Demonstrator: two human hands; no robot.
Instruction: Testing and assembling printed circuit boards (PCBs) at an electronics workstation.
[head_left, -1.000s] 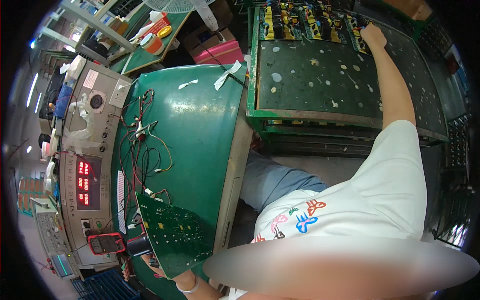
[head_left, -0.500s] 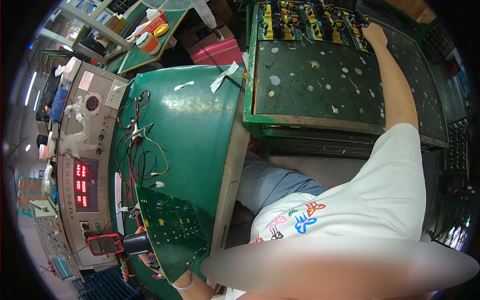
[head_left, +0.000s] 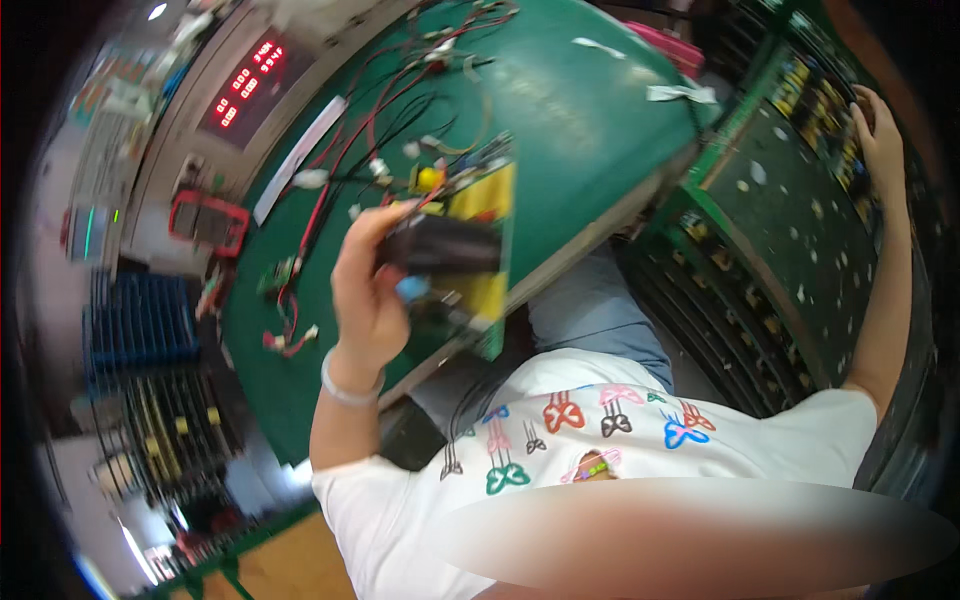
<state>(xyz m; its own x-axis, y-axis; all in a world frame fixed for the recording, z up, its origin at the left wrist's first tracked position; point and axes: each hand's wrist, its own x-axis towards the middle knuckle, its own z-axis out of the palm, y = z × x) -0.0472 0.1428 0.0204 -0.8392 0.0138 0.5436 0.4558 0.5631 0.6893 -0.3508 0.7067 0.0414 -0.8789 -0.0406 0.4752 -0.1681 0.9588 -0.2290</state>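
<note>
My left hand (head_left: 370, 280) holds the circuit board (head_left: 487, 200) just to its right, above the table (head_left: 560, 120), its long edge running toward my body, while my right hand (head_left: 882, 145), well apart, is at the row of boards (head_left: 812, 105) on the rack (head_left: 775, 215), its grip I cannot tell.

"What sits at the left of our bench (head_left: 600, 130)?"
"The console (head_left: 245, 85), the meter (head_left: 208, 222) beside it."
"And on the bench?"
"Wires (head_left: 345, 150), left of and beyond the board (head_left: 490, 195) in our left hand (head_left: 366, 290)."
"To our right?"
"A rack (head_left: 780, 205), more boards (head_left: 820, 110) along its far side, our right hand (head_left: 882, 140) at them."
</note>
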